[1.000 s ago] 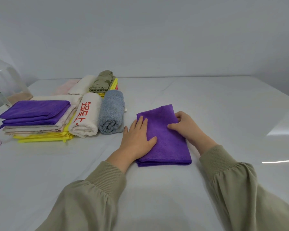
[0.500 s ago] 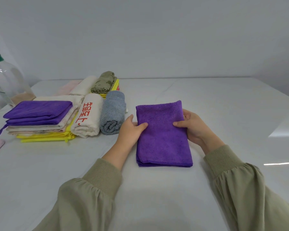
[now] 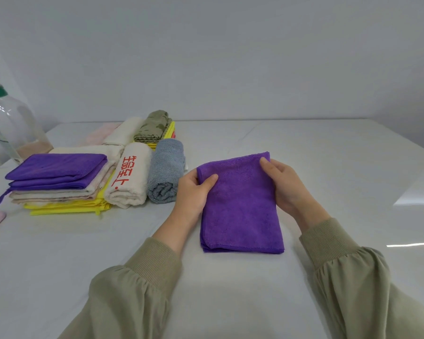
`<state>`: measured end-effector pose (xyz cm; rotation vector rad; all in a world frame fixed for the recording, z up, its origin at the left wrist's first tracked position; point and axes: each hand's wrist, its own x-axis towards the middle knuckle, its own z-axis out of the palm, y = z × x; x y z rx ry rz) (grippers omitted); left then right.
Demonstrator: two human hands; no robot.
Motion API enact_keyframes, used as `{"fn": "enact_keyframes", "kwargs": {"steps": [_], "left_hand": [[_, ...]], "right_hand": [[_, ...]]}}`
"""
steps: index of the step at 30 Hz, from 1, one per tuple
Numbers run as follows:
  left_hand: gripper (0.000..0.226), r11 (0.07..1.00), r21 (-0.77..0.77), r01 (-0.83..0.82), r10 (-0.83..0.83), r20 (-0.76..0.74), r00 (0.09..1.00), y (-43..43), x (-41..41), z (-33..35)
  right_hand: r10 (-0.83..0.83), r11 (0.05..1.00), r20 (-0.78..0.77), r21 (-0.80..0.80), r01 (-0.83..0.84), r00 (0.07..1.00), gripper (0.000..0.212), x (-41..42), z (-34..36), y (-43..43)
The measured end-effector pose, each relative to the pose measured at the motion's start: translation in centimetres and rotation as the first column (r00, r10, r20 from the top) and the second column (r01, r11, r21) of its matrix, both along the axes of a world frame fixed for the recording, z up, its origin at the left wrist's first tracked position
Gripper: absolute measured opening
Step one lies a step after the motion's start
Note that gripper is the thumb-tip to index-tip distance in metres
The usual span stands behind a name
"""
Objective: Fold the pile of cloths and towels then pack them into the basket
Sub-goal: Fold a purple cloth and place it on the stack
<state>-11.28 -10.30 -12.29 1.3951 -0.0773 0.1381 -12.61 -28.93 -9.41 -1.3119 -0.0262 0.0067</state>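
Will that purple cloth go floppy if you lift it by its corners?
Probably floppy: the purple cloth curves where the left hand and right hand pinch its far corners. Its layers sit loose at the near edge, so they might fall open. It seems light: thin, soft fabric.

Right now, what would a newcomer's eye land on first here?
First, the folded purple cloth in the middle of the table, with the left hand and the right hand pinching its far corners. Next, to the left, the stack of folded cloths topped in purple. A cream rolled towel with red characters and a grey rolled towel lie beside the stack.
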Motion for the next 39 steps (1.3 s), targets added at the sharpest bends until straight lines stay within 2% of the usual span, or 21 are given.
{"fn": "enact_keyframes", "kwargs": {"steps": [3,5,9,11,15,18,22,24,26,28,30,32,35,39], "left_hand": [[0.037,0.995,0.097,-0.006,-0.004,0.107,0.994,0.4,-0.2,0.6],[0.044,0.988,0.148,-0.035,0.007,0.19,0.982,0.8,-0.6,1.2],[0.033,0.965,0.235,-0.119,0.038,0.323,0.946,1.3,-1.5,2.2],[0.026,0.956,0.265,-0.126,0.029,0.342,0.939,1.4,-1.7,2.3],[0.019,0.919,0.371,-0.13,-0.01,0.352,0.936,1.7,-1.3,1.8],[0.014,0.916,0.39,-0.094,-0.04,0.321,0.946,1.8,-1.0,1.5],[0.014,0.932,0.352,-0.082,-0.031,0.304,0.952,1.7,-1.2,1.9],[0.015,0.924,0.371,-0.088,-0.029,0.299,0.954,1.5,-1.0,2.0],[0.013,0.914,0.393,-0.104,-0.024,0.308,0.951,1.4,-0.8,2.0],[0.012,0.908,0.405,-0.11,-0.022,0.307,0.951,1.3,-0.5,1.9],[0.013,0.91,0.401,-0.106,-0.022,0.302,0.953,1.2,-0.3,2.1],[0.016,0.918,0.385,-0.093,-0.028,0.296,0.955,1.2,-0.3,2.5],[0.02,0.909,0.406,-0.09,-0.039,0.298,0.954,1.5,-0.3,3.3],[0.013,0.873,0.476,-0.111,-0.033,0.284,0.958,2.1,0.1,4.7]], "right_hand": [[-0.057,0.997,0.074,-0.039,0.06,0.996,0.011,-0.3,0.1,0.2],[-0.067,0.996,0.114,-0.045,0.072,0.991,0.011,-0.4,0.2,0.1],[-0.058,0.998,0.156,-0.02,0.062,0.986,0.021,-0.6,0.4,-0.1],[-0.05,0.999,0.172,0.002,0.051,0.984,0.026,-0.6,0.4,-0.2],[-0.027,0.998,0.188,0.063,0.016,0.982,0.014,-0.5,0.3,-0.3],[-0.008,0.998,0.186,0.069,-0.005,0.983,0.016,-0.4,0.1,-0.5],[0.003,1.0,0.198,0.018,-0.007,0.98,0.022,-0.1,0.4,-0.8],[0.017,0.994,0.212,-0.112,0.007,0.977,0.032,0.1,1.0,-1.2],[0.063,0.918,0.252,-0.395,0.043,0.966,0.04,0.1,2.2,-1.5],[0.148,0.751,0.251,-0.658,0.057,0.956,0.036,0.2,3.5,-1.3],[0.231,0.579,0.198,-0.815,0.029,0.953,0.026,0.3,4.6,-0.7],[0.293,0.451,0.145,-0.892,-0.003,0.945,0.018,0.6,5.3,-0.2],[0.301,0.388,0.08,-0.92,-0.046,0.95,0.006,1.3,6.2,0.2],[0.273,0.333,0.045,-0.942,-0.051,0.961,0.037,1.5,7.7,0.1]]}}
